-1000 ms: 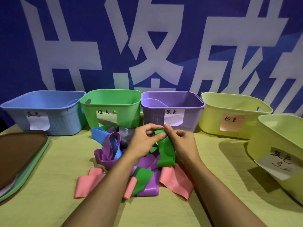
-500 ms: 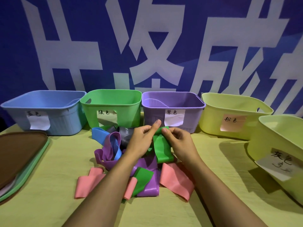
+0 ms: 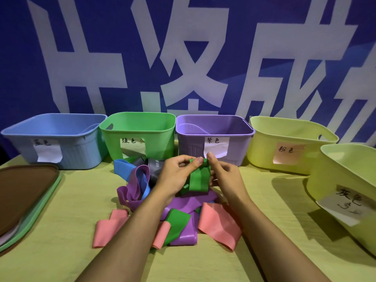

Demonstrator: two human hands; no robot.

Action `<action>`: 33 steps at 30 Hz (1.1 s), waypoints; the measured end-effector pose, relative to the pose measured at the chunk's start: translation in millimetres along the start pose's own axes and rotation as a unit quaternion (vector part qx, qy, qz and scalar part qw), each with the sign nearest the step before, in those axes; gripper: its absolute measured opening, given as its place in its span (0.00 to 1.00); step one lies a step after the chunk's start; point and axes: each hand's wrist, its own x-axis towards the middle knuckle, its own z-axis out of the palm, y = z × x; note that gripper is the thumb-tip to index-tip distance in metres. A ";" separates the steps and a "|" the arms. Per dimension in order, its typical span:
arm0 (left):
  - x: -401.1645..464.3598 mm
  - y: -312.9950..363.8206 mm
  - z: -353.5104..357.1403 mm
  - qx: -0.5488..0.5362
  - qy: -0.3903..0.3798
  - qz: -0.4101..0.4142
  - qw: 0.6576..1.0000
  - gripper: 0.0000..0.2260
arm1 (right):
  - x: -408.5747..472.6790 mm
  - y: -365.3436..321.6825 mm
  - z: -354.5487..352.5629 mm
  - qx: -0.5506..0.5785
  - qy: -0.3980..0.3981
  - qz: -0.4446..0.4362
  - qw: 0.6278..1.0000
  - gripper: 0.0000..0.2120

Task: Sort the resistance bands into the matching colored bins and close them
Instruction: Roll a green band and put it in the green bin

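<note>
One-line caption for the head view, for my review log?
Both hands pinch a green band above the mixed pile, before the open green bin.

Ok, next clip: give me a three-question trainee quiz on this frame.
1. True or false: both hands pinch the green band.
2. Which bin stands directly behind the held band? A. blue bin B. purple bin C. green bin
3. Fill in: the lids lie stacked at the table's ____ edge.

Key
1. True: the left hand and right hand pinch its top edge.
2. B.
3. Left.
</note>
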 end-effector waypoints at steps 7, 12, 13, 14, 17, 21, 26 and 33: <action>-0.1 -0.9 -1.1 0.011 -0.013 0.027 0.999 0.05 | -2.0 -1.6 -0.8 -0.002 0.026 -0.021 0.999 0.33; -0.5 -0.4 -2.6 -0.002 -0.006 0.024 1.000 0.08 | 0.5 -0.8 1.0 0.007 0.029 -0.040 0.999 0.18; -0.6 -0.1 -2.2 -0.002 -0.005 0.025 1.000 0.09 | 1.4 0.2 0.6 0.007 0.027 -0.041 0.999 0.17; -0.7 -0.3 -1.7 -0.002 -0.005 0.028 1.000 0.10 | 2.1 1.3 0.2 0.007 0.024 -0.041 0.999 0.16; -1.9 1.7 -1.8 -0.008 -0.002 0.029 1.000 0.12 | 4.4 3.9 -0.5 0.000 0.010 -0.051 0.999 0.13; -2.1 1.7 -1.8 -0.023 -0.005 0.031 0.999 0.14 | 5.9 5.2 -1.4 0.004 -0.012 -0.047 0.999 0.07; 0.8 -1.1 -2.8 -0.050 -0.007 0.018 0.999 0.17 | 5.6 4.8 -1.0 0.030 -0.038 -0.048 0.998 0.05; 0.7 -3.0 -1.3 0.013 -0.003 -0.042 0.999 0.29 | 7.5 9.2 -1.5 -0.015 -0.035 -0.080 0.996 0.07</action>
